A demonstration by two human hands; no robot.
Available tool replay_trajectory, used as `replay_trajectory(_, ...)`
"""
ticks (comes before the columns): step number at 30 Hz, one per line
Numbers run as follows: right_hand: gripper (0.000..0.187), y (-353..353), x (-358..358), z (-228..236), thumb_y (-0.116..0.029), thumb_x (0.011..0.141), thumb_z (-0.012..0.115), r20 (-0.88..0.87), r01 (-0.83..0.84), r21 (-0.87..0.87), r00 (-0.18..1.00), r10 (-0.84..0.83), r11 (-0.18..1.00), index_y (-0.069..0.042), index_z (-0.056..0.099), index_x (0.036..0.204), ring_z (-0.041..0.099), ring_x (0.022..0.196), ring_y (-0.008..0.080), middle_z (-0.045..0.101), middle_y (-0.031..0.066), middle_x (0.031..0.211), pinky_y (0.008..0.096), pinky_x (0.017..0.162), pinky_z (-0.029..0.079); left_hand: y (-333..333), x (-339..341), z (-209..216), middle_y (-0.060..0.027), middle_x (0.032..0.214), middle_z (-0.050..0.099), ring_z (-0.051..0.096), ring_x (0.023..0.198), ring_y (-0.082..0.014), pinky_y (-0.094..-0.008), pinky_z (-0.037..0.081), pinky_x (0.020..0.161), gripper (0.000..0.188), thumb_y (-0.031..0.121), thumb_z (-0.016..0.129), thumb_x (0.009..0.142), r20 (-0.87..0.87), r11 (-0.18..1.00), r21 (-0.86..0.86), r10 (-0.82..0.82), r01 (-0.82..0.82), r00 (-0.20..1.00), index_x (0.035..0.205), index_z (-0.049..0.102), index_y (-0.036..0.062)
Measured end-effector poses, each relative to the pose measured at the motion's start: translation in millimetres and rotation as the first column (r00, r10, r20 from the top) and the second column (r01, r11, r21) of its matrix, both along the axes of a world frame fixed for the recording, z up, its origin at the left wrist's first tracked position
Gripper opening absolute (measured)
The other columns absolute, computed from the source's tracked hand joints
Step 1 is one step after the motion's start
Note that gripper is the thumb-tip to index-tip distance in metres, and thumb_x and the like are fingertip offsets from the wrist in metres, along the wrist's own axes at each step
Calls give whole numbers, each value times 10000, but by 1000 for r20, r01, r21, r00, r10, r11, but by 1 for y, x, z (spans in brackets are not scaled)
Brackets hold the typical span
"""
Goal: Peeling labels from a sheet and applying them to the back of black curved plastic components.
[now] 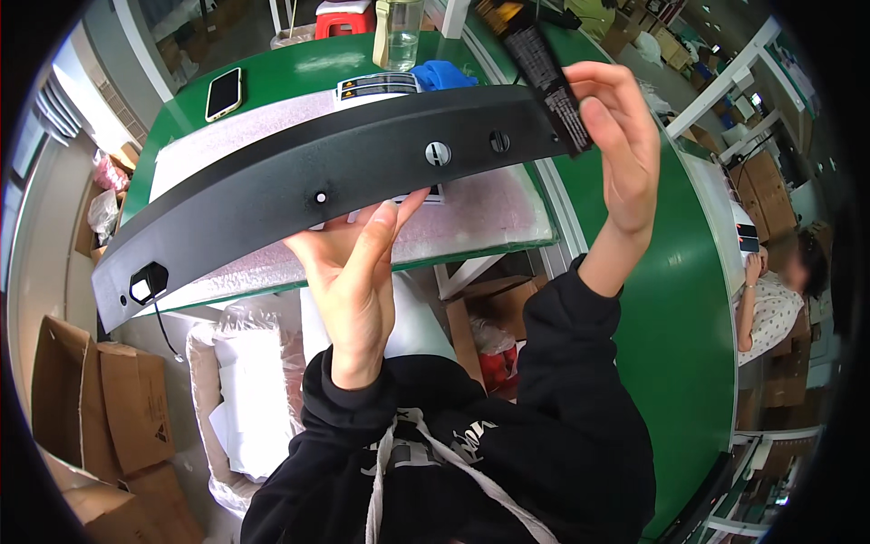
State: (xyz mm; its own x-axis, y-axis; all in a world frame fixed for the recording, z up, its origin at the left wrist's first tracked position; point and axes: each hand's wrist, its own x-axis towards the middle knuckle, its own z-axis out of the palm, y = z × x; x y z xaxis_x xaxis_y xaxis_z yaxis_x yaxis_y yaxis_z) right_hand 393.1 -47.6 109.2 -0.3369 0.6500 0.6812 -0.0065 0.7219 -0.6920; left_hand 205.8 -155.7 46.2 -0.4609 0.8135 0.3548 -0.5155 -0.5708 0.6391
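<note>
A long, curved black plastic panel point(236, 186) is held up across the middle of the view, over the padded bench top. It has several holes, and a short dark cable point(166, 331) with a small white end dangles from its left end. My left hand point(353, 263) supports it from below at mid-length, thumb on the near face and the other fingers partly hidden behind. At the panel's right end, my right hand point(621, 136) is closed at the edge of a flat black printed strip point(544, 77). This strip overlaps the panel's end; whether they touch I cannot tell.
On the green table point(675, 363) lie a phone point(225, 94), labels point(376, 83), a blue cloth point(444, 75) and a clear jug point(399, 36). A plastic-lined bin point(249, 399) and cardboard boxes point(131, 403) stand on the left. Another person point(770, 313) sits at the right.
</note>
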Motion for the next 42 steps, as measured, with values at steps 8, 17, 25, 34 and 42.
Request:
replay_trajectory(8, 182, 6, -38, -1, -183, 791, 730, 307, -26, -100, 950, 56, 995, -45, 613, 778, 467, 704, 50, 509, -36, 683, 217, 659, 367, -2, 2, -7, -162, 1350, 319, 482, 1187, -370, -581, 462, 932, 755, -165, 485, 829, -4, 999, 8, 32, -32, 999, 1414, 122, 145)
replay_trajectory(17, 150, 0, -38, -16, -36, 734, 726, 342, 18, 180, 936, -80, 983, -25, 576, 727, 423, 691, 108, 457, -4, 706, 249, 685, 338, -1, 2, -13, -197, 1328, 347, 506, 1160, -375, -579, 483, 904, 718, -169, 463, 823, -11, 997, 53, 62, -61, 998, 1393, 128, 111)
replay_trajectory(25, 195, 2, -40, -21, -187, 699, 792, 307, 80, 217, 941, -146, 973, -83, 628, 716, 473, 708, 130, 476, -22, 640, 295, 749, 363, 1, 5, -9, -189, 1313, 367, 501, 1163, -348, -552, 497, 910, 663, -140, 486, 847, -1, 995, 21, 98, -98, 995, 1366, 157, 106)
replay_trajectory(34, 172, 1, -39, -16, -27, 712, 729, 367, 35, 210, 924, -112, 977, -42, 558, 707, 421, 711, 128, 451, -5, 682, 290, 848, 342, 7, 9, -9, -140, 1289, 398, 514, 1099, -210, -372, 495, 872, 684, -146, 575, 823, -58, 961, -117, 246, -252, 967, 1350, 215, 97)
replay_trajectory(42, 143, 1, -38, -14, -26, 711, 736, 377, 15, 176, 923, -81, 984, -32, 595, 739, 446, 754, 131, 488, -5, 710, 289, 830, 351, 14, 10, -16, -152, 1292, 398, 492, 1128, -198, -348, 426, 955, 715, -150, 592, 810, -104, 942, -59, 323, -330, 941, 1372, 199, 53)
